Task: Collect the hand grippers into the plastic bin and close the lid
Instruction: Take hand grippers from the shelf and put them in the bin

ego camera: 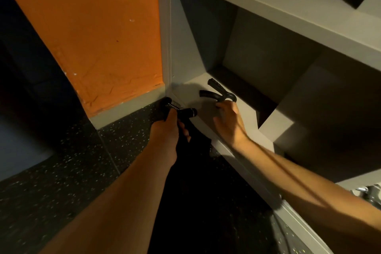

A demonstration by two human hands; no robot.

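Second hand gripper (218, 92) lies on the bottom shelf (191, 90). Right hand (228, 121) has fingertips at its looped end; can't tell if they grip it. Left hand (167, 130) grasps the spring hand gripper (179, 110) beside the shelf corner. Risk: a shallow fingertip hold slips and it drops. Bin unseen.

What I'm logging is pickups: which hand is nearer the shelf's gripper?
Right: the right hand touches the shelf gripper; the left hand, holding another gripper, sits lower left.
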